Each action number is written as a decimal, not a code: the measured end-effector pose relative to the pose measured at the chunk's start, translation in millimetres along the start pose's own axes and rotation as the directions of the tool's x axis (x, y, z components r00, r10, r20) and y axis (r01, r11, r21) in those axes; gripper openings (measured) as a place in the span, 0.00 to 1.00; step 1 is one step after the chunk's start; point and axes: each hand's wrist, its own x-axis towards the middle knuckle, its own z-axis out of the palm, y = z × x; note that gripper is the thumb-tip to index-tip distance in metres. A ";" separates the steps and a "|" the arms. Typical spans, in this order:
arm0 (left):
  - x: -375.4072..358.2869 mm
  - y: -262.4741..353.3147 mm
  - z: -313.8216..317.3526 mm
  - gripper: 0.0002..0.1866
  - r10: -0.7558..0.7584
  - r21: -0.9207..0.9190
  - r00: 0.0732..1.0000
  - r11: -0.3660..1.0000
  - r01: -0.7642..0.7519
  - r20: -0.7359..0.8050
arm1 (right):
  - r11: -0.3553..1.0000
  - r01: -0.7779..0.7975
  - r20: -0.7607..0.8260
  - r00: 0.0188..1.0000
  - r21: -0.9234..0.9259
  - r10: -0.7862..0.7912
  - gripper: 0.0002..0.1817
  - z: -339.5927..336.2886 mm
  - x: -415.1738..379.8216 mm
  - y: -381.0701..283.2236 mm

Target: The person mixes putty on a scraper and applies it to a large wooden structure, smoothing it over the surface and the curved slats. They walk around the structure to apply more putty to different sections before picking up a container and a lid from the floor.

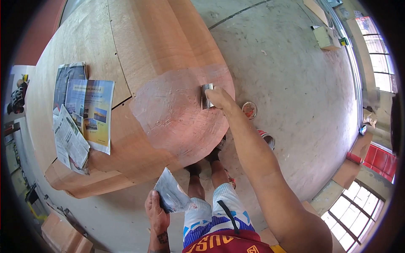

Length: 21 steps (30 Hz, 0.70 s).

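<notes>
Metal scraper (206,96) upright on pale putty patch (168,114)

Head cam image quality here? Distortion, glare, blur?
Head view: strong fisheye, black vignette at the corners, plywood panel edges bow. Windows at right blow out white. Daylight is even, shadows soft. Right hand with the scraper is sharp; left hand slightly soft.
</notes>
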 end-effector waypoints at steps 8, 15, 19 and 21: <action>1.7 -4.3 5.7 0.18 0.011 -0.021 0.999 1.000 -0.010 0.041 | 0.869 0.427 -0.153 0.869 -0.250 -0.471 0.27 55.7 -63.0 3.3; -2.8 0.6 4.5 0.17 0.011 0.023 0.999 1.000 -0.012 0.042 | 0.839 0.514 -0.102 0.838 -0.180 -0.536 0.30 42.6 -118.2 17.4; -0.4 -1.8 -0.8 0.17 0.010 0.018 1.000 1.000 -0.010 0.018 | 0.862 0.440 -0.174 0.856 -0.252 -0.488 0.33 36.6 -121.2 3.2; -0.2 -2.4 -2.9 0.17 0.013 0.011 1.000 1.000 -0.013 0.024 | 0.765 0.531 -0.216 0.751 -0.365 -0.624 0.36 52.8 -107.2 1.5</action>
